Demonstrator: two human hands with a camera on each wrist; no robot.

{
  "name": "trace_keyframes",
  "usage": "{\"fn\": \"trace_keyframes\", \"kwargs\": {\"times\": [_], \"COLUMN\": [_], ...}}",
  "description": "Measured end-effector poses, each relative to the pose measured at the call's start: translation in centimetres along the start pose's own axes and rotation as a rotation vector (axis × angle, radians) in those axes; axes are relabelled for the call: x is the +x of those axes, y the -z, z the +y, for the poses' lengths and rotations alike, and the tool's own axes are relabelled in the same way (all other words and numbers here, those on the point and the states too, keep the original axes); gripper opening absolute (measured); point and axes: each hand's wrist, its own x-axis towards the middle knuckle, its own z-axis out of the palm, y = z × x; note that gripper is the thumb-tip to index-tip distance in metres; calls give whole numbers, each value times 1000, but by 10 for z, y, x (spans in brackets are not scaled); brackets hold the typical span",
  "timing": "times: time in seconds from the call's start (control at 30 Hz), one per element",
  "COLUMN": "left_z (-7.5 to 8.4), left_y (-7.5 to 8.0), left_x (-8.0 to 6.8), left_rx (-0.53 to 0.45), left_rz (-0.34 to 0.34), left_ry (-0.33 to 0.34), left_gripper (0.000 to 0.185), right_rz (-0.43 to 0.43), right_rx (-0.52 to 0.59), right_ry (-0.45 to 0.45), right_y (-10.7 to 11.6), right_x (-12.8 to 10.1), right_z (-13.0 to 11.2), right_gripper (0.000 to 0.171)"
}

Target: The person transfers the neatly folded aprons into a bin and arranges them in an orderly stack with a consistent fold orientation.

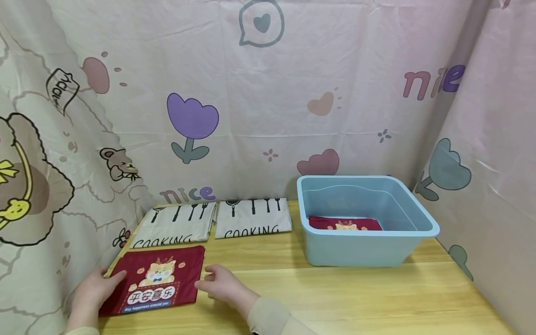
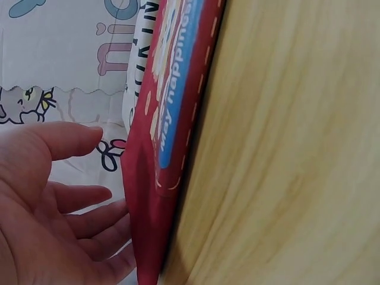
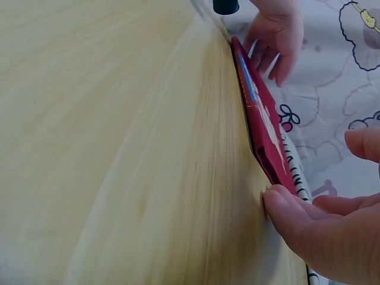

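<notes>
A folded dark red cloth (image 1: 150, 279) with a cartoon animal and white lettering lies flat on the table at front left. My left hand (image 1: 94, 291) is at its left edge, thumb apart from the relaxed fingers; in the left wrist view the fingertips (image 2: 126, 215) come right up to the cloth's side. My right hand (image 1: 226, 284) stands by the opposite edge, fingers loosely bent and holding nothing. In the right wrist view a fingertip (image 3: 278, 199) is close to the near corner of the red cloth (image 3: 261, 119).
Two folded white cloths printed COOKING, a left one (image 1: 173, 225) and a right one (image 1: 253, 218), lie behind the red cloth. A light blue tub (image 1: 356, 251) stands at right with another red cloth (image 1: 345, 224) inside. A patterned curtain (image 1: 251, 93) hangs behind the wooden table (image 1: 356, 298).
</notes>
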Motion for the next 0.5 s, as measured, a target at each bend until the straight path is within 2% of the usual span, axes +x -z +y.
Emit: {"fn": "trace_keyframes", "kwargs": {"times": [0.2,0.5], "left_z": [-3,-4], "left_y": [-2,-2], "left_x": [6,9], "left_rx": [20,32], "left_rz": [8,-5], "left_ry": [9,19], "left_gripper": [79,70], "right_rz": [14,44], "right_rx": [129,187], "right_ry": [-68,-124], "right_y": [-7,-9], "right_x": [6,13], "right_z": [-1,-2], "right_gripper": [44,39]}}
